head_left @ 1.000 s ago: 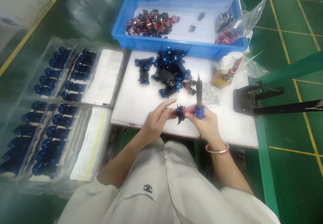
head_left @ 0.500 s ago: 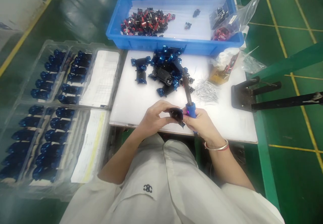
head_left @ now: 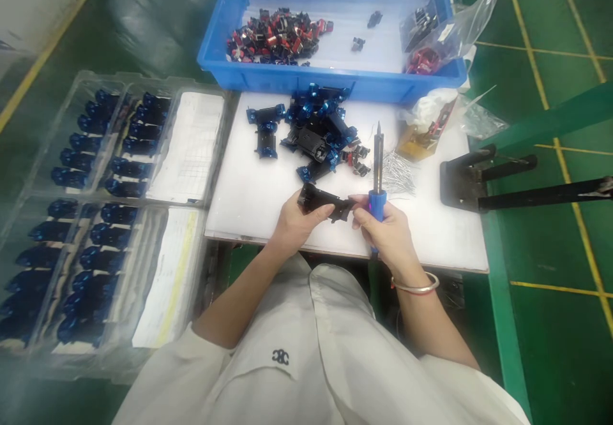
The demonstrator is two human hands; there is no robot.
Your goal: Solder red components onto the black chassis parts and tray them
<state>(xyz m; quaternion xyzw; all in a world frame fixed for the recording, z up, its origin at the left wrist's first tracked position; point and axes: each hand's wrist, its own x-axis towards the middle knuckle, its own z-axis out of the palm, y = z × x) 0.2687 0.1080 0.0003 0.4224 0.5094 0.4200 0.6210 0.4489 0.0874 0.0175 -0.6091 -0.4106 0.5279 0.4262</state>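
My left hand grips a black plastic part with blue metal fittings, which lies lengthwise across the fingers. Its far end reaches the fingertips of my right hand. That hand is wrapped around the blue handle of a soldering iron, whose dark metal shaft and tip point upward. Just beyond my hands is a heap of similar black-and-blue parts. A loose pile of thin silver pins lies to the right of the iron tip.
A white work board carries the parts. Behind it, a blue plastic crate holds red-and-black components and a clear bag. Clear trays of blue-and-black parts lie to the left. A dark metal stand sits to the right.
The black part now lies lengthwise and is more visible, held higher in my left hand. The soldering iron has swung from leaning left to nearly upright, and my hands have moved slightly apart.
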